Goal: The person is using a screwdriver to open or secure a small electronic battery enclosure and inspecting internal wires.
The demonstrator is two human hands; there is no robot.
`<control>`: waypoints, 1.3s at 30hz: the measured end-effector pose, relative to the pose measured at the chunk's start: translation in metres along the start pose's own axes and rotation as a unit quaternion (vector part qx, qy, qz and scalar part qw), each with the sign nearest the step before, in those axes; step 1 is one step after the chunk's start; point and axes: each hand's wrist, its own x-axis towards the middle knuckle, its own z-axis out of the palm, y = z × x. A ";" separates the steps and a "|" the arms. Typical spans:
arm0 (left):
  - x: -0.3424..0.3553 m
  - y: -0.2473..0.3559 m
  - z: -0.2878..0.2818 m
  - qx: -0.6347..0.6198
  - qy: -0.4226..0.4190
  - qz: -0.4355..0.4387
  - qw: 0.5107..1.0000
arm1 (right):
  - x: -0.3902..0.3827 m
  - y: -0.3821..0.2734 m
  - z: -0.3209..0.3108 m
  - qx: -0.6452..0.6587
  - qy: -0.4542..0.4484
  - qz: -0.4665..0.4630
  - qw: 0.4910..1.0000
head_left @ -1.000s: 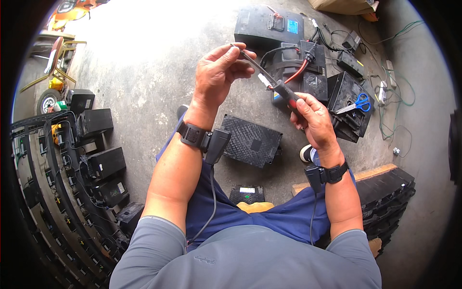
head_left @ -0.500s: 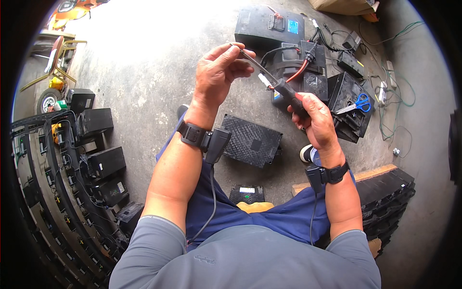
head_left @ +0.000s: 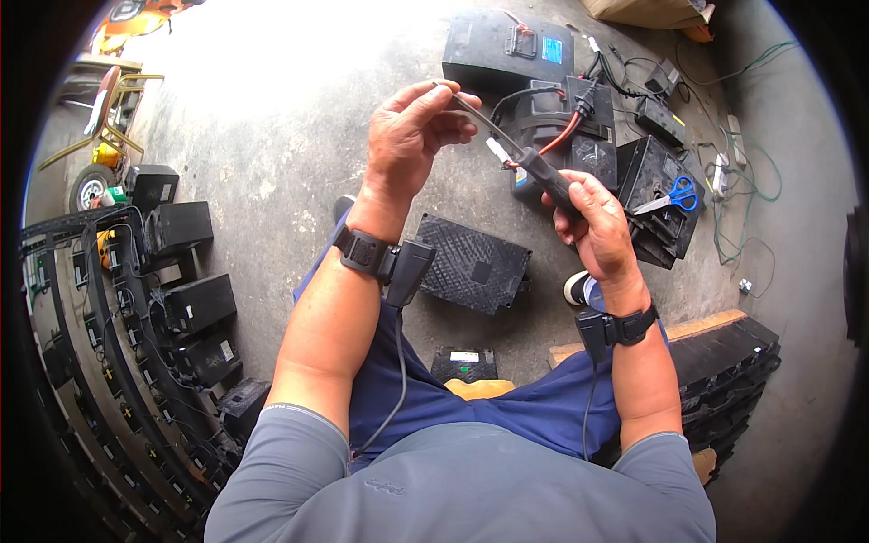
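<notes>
A screwdriver (head_left: 546, 172) with a dark handle and a long thin metal shaft is held slantwise across both hands, above the floor. My right hand (head_left: 596, 222) is wrapped round the handle's lower end, thumb along it. At the far end, my left hand (head_left: 416, 127) pinches the shaft's tip between thumb and forefinger, its other fingers loosely curled. Below the hands, a black case with a ridged top (head_left: 475, 262) lies on the floor between my feet, touched by neither hand.
Black battery-like boxes (head_left: 507, 50) with red and black cables stand ahead to the right. Blue-handled scissors (head_left: 679, 194) lie on an open black case (head_left: 647, 231). Racks of black units (head_left: 118, 308) line the left. Stacked black cases (head_left: 724, 362) and a wooden board (head_left: 652, 335) are at right.
My right hand has shifted its grip slightly on the screwdriver's handle, and the red patch that showed there is out of sight. The left hand stays at the tip.
</notes>
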 end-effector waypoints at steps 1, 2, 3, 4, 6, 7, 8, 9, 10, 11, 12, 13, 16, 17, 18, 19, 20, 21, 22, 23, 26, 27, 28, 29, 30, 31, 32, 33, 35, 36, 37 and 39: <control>0.000 0.000 -0.001 0.000 -0.001 0.000 1.000 | 0.001 0.004 -0.001 0.013 -0.004 -0.018 1.000; 0.000 0.000 -0.002 0.008 -0.003 0.000 1.000 | 0.001 0.005 -0.002 0.027 -0.007 -0.037 0.999; 0.001 0.000 -0.004 0.016 -0.005 -0.001 1.000 | 0.001 0.004 -0.002 0.026 -0.006 -0.038 0.999; 0.001 0.000 -0.005 0.014 -0.007 -0.002 1.000 | 0.001 0.003 -0.001 0.023 -0.005 -0.037 0.999; 0.000 0.000 -0.007 0.007 -0.002 0.002 1.000 | 0.002 0.002 -0.002 0.018 -0.007 -0.036 0.999; 0.000 0.000 -0.007 0.004 -0.005 0.001 1.000 | 0.001 0.002 -0.001 0.016 -0.003 -0.037 0.999; 0.000 0.001 -0.007 -0.001 -0.003 0.001 1.000 | 0.001 0.002 0.000 0.014 0.001 -0.033 0.999; 0.000 0.001 -0.008 -0.005 0.000 0.000 1.000 | 0.001 0.002 0.002 0.012 0.005 -0.028 1.000; 0.000 0.002 -0.008 -0.005 -0.005 0.003 1.000 | 0.001 0.003 0.001 0.011 -0.003 -0.033 0.999; 0.000 0.002 -0.008 -0.007 -0.007 0.002 1.000 | 0.001 0.003 0.001 0.010 -0.001 -0.034 0.999; 0.000 0.003 -0.006 -0.005 -0.003 -0.002 1.000 | 0.001 0.004 0.001 0.011 -0.003 -0.037 0.999; 0.000 0.003 -0.005 -0.004 0.001 -0.005 1.000 | 0.001 0.004 0.000 0.012 -0.006 -0.040 0.999; 0.001 0.002 -0.007 -0.007 -0.007 -0.002 1.000 | 0.003 0.004 0.000 0.001 0.002 -0.044 0.999; 0.001 0.002 -0.008 -0.007 -0.007 -0.002 1.000 | 0.003 0.004 0.001 -0.006 0.006 -0.045 0.999; 0.001 0.001 -0.008 -0.008 -0.009 -0.001 1.000 | 0.003 0.004 0.001 -0.006 0.007 -0.045 0.999; 0.001 0.001 -0.008 -0.008 -0.010 0.000 1.000 | 0.003 0.004 0.001 -0.004 0.007 -0.040 0.999; 0.001 0.001 -0.008 -0.009 -0.011 -0.001 1.000 | 0.003 0.004 0.001 -0.002 0.008 -0.035 0.999; 0.001 0.001 -0.009 -0.009 -0.012 0.001 1.000 | 0.003 0.003 0.002 -0.002 0.008 -0.035 0.999; 0.001 0.001 -0.009 -0.010 -0.012 0.002 1.000 | 0.003 0.002 0.003 0.019 0.007 -0.024 0.999; 0.000 0.001 -0.010 -0.010 -0.012 0.002 1.000 | 0.003 0.001 0.004 0.040 0.005 -0.014 0.999; 0.001 -0.001 -0.010 0.000 -0.011 0.003 1.000 | 0.004 0.006 0.000 0.027 0.008 -0.038 0.999; 0.002 -0.001 -0.009 0.000 -0.014 0.002 1.000 | 0.004 0.007 -0.001 0.027 0.009 -0.039 0.999; 0.002 -0.002 -0.009 0.000 -0.016 0.000 1.000 | 0.004 0.008 -0.002 0.017 0.014 -0.051 0.998; 0.002 -0.002 -0.009 0.000 -0.017 0.000 1.000 | 0.004 0.008 -0.003 0.008 0.018 -0.063 0.998; 0.002 -0.002 -0.009 -0.001 -0.019 0.001 1.000 | 0.005 0.007 -0.004 0.008 0.018 -0.063 0.998; 0.002 -0.002 -0.009 -0.002 -0.022 0.001 1.000 | 0.006 0.007 -0.005 0.023 0.008 -0.051 0.998; 0.003 -0.002 -0.010 -0.002 -0.022 0.001 1.000 | 0.006 0.007 -0.006 0.038 -0.001 -0.040 0.998; 0.002 -0.002 -0.010 -0.003 -0.021 0.002 1.000 | 0.005 0.005 -0.006 0.038 -0.002 -0.039 0.998; 0.002 -0.001 -0.011 -0.004 -0.019 0.003 1.000 | 0.002 0.002 -0.004 0.052 -0.005 0.006 0.999; 0.003 -0.002 -0.011 -0.003 -0.019 0.002 1.000 | 0.002 0.003 -0.004 0.052 -0.005 0.006 0.999; 0.003 -0.003 -0.010 -0.002 -0.020 0.001 1.000 | 0.003 0.006 -0.004 0.052 0.000 -0.015 0.999; 0.002 -0.004 -0.009 0.003 -0.021 -0.001 1.000 | 0.003 0.007 -0.002 0.052 0.004 -0.035 0.998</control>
